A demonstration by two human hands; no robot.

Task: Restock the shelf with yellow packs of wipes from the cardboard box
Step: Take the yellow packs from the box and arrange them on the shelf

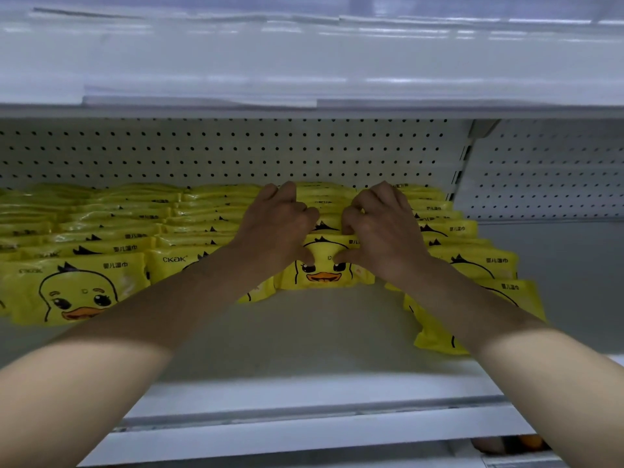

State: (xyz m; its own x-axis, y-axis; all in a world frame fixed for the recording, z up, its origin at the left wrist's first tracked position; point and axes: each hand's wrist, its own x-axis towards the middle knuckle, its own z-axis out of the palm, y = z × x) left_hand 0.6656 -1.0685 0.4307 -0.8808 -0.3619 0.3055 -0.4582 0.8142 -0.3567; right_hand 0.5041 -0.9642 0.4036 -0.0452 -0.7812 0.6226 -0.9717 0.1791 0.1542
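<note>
Your bare forearms (141,336) come in from both lower corners over the white shelf (304,336), whose front centre is bare board. The shelf holds yellow duck-print packs (77,292) of wipes in side-by-side rows, stood on edge, leaning back and overlapping. The middle row starts further back than the rows on either side. Both your thumbs press the face of its front pack (326,276), by the duck's eyes. Your left hand (275,228) and right hand (383,231) sit close together, fingers curled over the top of the row, both gripping the front pack. The rows run back to a white pegboard (236,150). An upper shelf (304,62) sits overhead.
</note>
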